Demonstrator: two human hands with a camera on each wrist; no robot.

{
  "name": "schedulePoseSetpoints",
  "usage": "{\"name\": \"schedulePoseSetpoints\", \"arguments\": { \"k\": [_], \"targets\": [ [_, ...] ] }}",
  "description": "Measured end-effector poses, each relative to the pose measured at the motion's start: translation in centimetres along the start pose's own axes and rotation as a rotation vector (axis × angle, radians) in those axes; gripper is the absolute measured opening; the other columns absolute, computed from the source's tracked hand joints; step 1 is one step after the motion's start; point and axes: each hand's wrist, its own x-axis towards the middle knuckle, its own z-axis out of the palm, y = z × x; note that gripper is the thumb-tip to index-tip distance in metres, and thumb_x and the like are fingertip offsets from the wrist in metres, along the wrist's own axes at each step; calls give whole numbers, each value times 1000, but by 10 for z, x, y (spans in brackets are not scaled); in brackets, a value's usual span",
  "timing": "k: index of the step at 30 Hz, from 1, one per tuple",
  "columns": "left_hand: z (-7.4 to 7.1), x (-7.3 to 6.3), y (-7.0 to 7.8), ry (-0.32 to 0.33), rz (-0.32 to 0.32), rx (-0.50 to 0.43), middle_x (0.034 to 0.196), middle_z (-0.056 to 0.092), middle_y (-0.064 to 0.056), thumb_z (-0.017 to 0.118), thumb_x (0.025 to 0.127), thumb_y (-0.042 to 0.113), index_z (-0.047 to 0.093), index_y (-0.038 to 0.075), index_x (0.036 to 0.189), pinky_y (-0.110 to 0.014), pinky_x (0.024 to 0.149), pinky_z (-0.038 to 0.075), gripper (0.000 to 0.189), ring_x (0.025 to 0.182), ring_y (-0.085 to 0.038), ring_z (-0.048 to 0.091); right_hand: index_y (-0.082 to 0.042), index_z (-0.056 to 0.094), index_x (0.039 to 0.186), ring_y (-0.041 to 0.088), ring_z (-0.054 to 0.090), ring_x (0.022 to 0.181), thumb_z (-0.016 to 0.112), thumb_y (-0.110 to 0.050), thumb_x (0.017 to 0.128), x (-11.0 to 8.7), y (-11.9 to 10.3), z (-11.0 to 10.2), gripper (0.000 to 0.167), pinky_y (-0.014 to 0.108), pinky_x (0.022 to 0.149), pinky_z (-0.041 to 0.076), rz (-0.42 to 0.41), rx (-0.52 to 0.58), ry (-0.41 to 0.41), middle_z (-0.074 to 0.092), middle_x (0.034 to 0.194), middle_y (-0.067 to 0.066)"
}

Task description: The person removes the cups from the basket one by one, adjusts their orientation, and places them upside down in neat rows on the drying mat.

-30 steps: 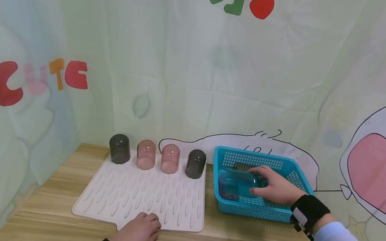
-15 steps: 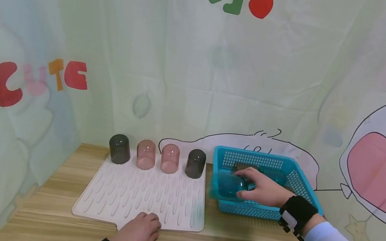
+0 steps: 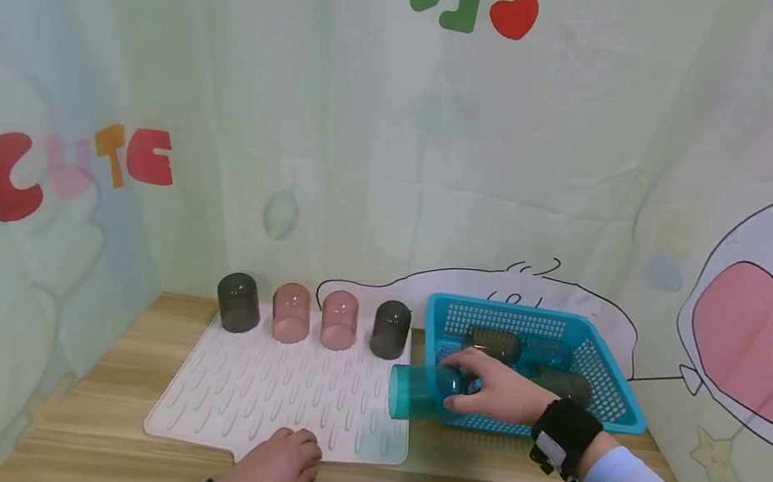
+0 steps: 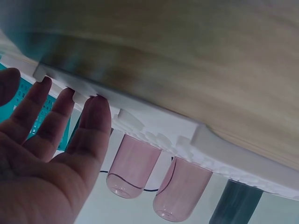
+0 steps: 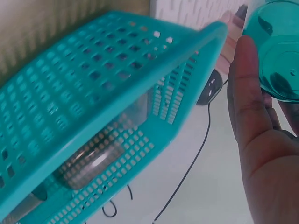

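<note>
Clasping translucent cylindrical cup (image 3: 425,394), right grip (image 3: 501,390), ridged mat (image 3: 286,398), perforated basket (image 3: 506,320)

"Where is there room for the right hand (image 3: 501,390)?"
"Over the front of the white mat (image 3: 278,401), left of the green cup (image 3: 414,393)."
"What's in the way?"
"Four cups (image 3: 291,313) at the back, the blue basket (image 3: 508,311) on the right, the left hand (image 3: 274,469) at the front."

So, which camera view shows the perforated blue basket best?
The head view: the basket fits in frame, partly behind the right hand. The right wrist view crops it; the left wrist view shows only part.
</note>
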Motion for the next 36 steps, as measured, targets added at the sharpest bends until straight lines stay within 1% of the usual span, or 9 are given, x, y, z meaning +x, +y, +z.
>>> {"name": "schedulePoseSetpoints", "arguments": {
  "k": [4,8,11,14,20,23,26,31,36],
  "targets": [
    [0,1,-1,-22,-13,-15,108,65,0,65,99,25,70,14,106,-39,88,55,14,97,-20,60,-19,56,140,27,53,118,71,-38,89,3,-7,7,56,58,101,53,-11,0,-15,53,141,7],
    [-1,4,-2,-85,-61,-50,112,66,-1,62,100,28,70,14,111,-42,91,55,19,100,-20,60,-19,58,138,25,53,115,71,-38,89,5,-12,13,54,56,101,54,-15,0,-33,54,135,5],
    [-2,5,-3,-92,-70,-63,117,65,-2,61,101,26,69,12,117,-44,95,55,23,104,-21,61,-19,58,138,24,53,112,71,-38,89,8,-14,17,55,53,99,54,-15,-2,-41,55,131,3],
    [-6,7,-1,-31,-77,-80,125,63,-7,61,101,23,64,9,127,-46,99,54,30,114,-24,62,-20,58,138,23,52,109,71,-39,88,11,-14,20,54,49,97,54,-20,-8,-45,54,126,1],
    [-28,19,12,177,-111,-117,148,48,-12,66,99,26,44,12,149,-47,108,51,57,132,-27,53,-22,59,136,22,51,109,71,-40,88,11,-20,25,53,48,95,54,-19,-15,-50,53,122,0],
    [-40,24,19,256,-79,-141,159,37,-9,72,94,30,34,18,155,-47,109,50,72,138,-26,48,-22,59,135,22,51,110,72,-40,88,12,-23,27,52,48,96,55,-10,-20,-50,54,124,0],
    [-48,29,26,304,-10,-154,163,30,-6,77,89,36,29,23,158,-46,108,51,85,140,-26,46,-22,59,136,23,51,111,72,-40,88,12,-24,28,53,48,98,55,-9,-14,-57,54,126,1],
    [-53,40,36,330,121,-63,162,31,-5,80,85,47,30,24,158,-41,106,53,92,137,-25,48,-20,59,136,23,52,111,73,-41,88,13,-26,30,54,48,97,55,-17,-12,-66,56,127,2],
    [-52,48,43,318,207,23,159,34,-6,81,83,51,35,22,155,-37,104,55,90,133,-22,50,-20,59,135,22,52,110,72,-40,88,14,-26,33,53,44,94,56,-23,-13,-68,56,126,1]
  ]
}}
